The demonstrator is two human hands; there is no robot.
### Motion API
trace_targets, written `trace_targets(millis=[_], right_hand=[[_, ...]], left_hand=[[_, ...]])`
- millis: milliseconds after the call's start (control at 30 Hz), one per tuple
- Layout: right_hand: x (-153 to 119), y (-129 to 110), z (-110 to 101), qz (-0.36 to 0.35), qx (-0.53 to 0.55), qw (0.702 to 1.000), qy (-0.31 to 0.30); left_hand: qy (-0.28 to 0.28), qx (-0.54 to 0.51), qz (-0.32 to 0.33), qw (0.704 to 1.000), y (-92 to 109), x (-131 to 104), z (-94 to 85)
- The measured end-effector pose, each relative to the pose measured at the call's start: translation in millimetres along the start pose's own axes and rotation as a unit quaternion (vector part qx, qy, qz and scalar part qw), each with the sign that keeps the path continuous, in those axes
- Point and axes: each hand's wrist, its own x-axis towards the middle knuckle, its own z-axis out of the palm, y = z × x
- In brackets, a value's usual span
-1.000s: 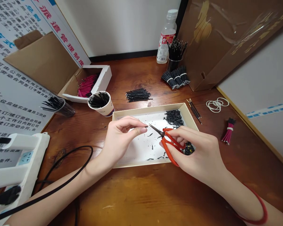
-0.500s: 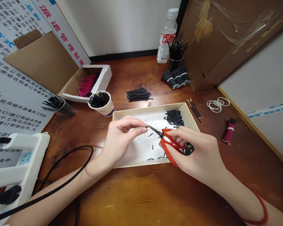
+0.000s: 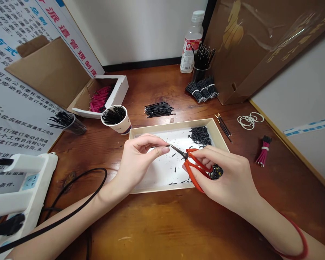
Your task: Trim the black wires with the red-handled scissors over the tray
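Note:
My left hand pinches a short black wire between thumb and forefinger; most of it is hidden by the fingers. In my right hand are red-handled scissors, their narrow dark blades together or nearly so, with the tips at the wire's end. Both hands are above a shallow cream box with a white bottom. Inside it lie a pile of black pieces at the far right corner and scattered dark scraps. Another dark heap shows partly behind my right hand.
A paper cup of black wires and a white carton with pink wires stand at the left. Loose black wires lie behind the box. Bundled wires, a bottle and rubber bands are to the right. A black cable crosses my left forearm.

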Motion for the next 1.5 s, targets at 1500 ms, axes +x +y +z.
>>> trace_targets(millis=[1500], right_hand=[[0.7, -1.3, -0.8, -0.001, 0.007, 1.0, -0.005]], left_hand=[[0.01, 0.011, -0.011, 1.0, -1.7, 0.4, 0.8]])
